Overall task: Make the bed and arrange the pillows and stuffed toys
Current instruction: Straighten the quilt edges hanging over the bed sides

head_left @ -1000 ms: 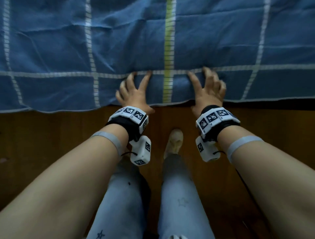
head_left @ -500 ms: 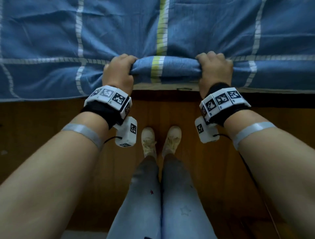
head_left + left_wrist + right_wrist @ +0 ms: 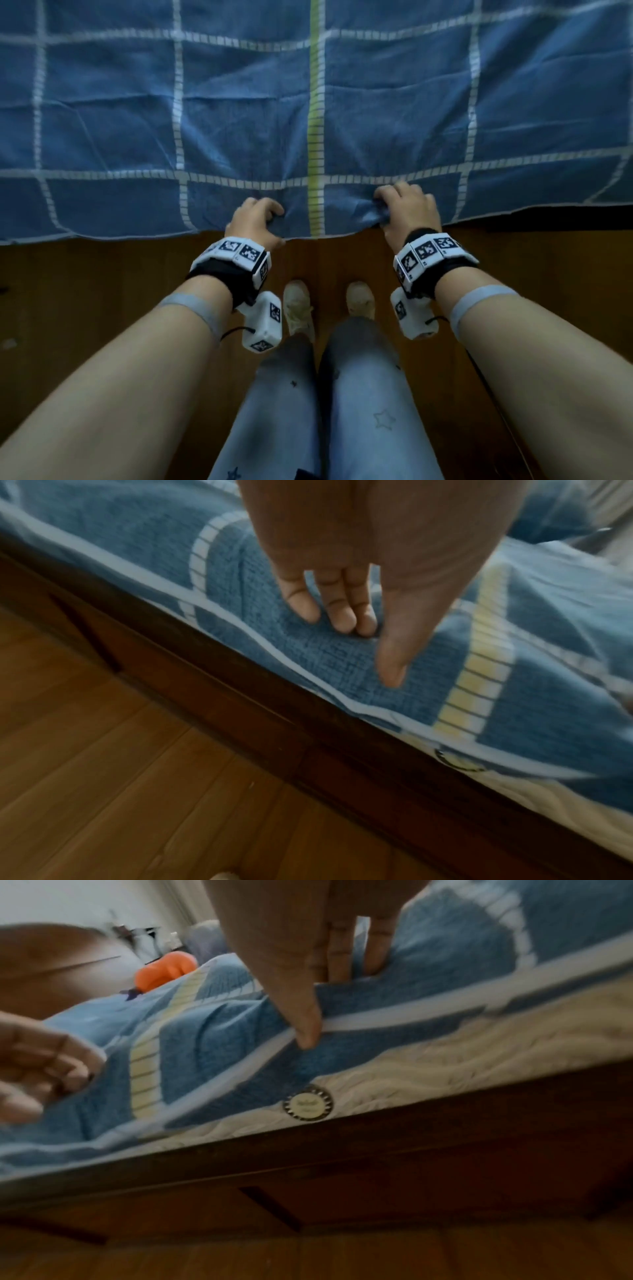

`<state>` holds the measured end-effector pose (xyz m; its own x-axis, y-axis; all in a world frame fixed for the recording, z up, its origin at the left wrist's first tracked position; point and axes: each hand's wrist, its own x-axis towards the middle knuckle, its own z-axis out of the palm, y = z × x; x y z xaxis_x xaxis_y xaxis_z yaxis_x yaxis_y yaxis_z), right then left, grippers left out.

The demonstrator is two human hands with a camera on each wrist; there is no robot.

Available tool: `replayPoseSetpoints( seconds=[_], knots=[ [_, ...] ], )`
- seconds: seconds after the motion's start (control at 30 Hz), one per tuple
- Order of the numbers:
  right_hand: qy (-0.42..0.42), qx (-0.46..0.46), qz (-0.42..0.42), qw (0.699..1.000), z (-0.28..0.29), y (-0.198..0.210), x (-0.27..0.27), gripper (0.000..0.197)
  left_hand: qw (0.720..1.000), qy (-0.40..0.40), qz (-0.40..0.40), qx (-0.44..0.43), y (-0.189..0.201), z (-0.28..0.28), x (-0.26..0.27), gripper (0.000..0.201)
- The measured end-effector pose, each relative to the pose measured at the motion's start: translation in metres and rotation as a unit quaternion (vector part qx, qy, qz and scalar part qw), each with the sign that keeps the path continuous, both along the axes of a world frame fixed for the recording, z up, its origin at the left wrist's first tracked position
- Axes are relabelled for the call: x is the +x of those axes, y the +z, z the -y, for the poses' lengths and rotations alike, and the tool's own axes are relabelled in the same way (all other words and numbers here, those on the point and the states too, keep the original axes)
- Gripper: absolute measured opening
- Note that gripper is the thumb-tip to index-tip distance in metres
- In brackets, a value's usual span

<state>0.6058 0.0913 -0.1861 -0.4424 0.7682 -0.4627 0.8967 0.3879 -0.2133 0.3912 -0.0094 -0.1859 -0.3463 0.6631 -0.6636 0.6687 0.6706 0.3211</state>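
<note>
Head view shows the blue checked blanket (image 3: 239, 120) spread over the bed, its hem at the near edge, bunched in the right hand (image 3: 407, 212) and under the left hand (image 3: 257, 219), whose curled fingers press it. It looks soft, light and limp, so the hem seems the best hold.

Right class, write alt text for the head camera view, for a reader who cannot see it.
Two hands hold the near edge of a blue checked blanket on a bed: the right hand bunches the fabric, the left hand curls on it. Below are a wooden floor, jeans and pale shoes.

Blue checked blanket (image 3: 239, 113) lies spread over the bed, wrinkled; near edge overhangs the mattress (image 3: 445, 1056).
</note>
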Motion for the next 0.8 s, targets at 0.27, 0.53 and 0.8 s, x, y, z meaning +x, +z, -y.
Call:
replayPoseSetpoints(
  seconds=[0.27,0.53,0.8],
  knots=[
    [-0.079,0.026,0.011,0.997,-0.056,0.001,0.111,0.094,0.987,-0.063,-0.029,0.147,0.013,-0.077,0.121,0.071],
    [-0.022,-0.014,0.042,0.999,-0.109,-0.007,0.215,0.103,0.985,-0.127,-0.108,0.054,-0.008,-0.141,0.244,0.092],
    [0.057,0.007,0.032,0.998,-0.125,-0.018,0.22,0.108,0.982,-0.051,-0.176,0.05,-0.015,-0.154,0.254,0.063]
  ],
)
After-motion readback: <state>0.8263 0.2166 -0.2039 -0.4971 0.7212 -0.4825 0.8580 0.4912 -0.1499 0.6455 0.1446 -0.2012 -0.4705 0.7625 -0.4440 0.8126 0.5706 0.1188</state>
